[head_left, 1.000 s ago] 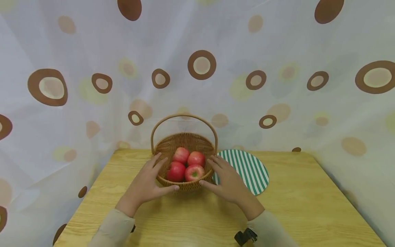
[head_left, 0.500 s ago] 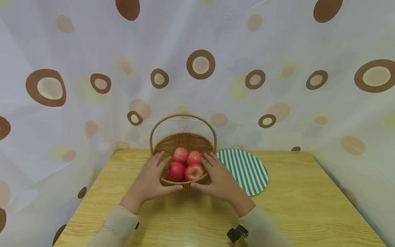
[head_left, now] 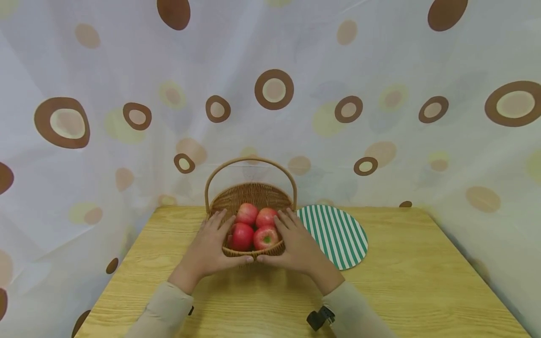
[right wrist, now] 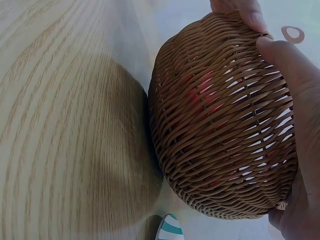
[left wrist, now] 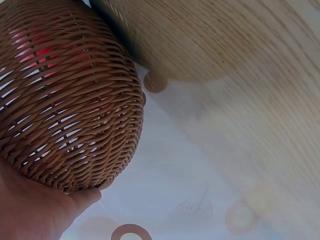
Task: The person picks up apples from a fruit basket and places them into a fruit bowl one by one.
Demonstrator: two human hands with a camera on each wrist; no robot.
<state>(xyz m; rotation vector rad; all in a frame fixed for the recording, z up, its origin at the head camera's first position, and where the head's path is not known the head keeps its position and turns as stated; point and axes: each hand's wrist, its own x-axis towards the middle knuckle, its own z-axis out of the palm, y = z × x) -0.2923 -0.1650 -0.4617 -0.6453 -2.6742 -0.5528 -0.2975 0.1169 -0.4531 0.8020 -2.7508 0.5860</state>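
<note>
1. The step in hand looks to be taking hold of the wicker basket from both sides; it stands near the back of the bench, its arched handle upright and untouched.
2. The left hand grips the basket's left side: its fingers are spread over the rim, with the thumb along the front.
3. The right hand mirrors it on the other side, fingers spread over the rim and thumb in front, so that the two thumb tips come close together at the middle.
4. The basket holds four red apples, packed in two rows: two at the back and two in front. Red also shows through the weave in both wrist views.
5. The right fingers lie close to the apples on their side; whether they touch cannot be told.
6. A round striped mat lies just beside the basket on the right, with nothing set on it.
7. Any next move would seem to call for equal pressure from both hands and a level basket, since the apples sit loose and could roll.
</note>
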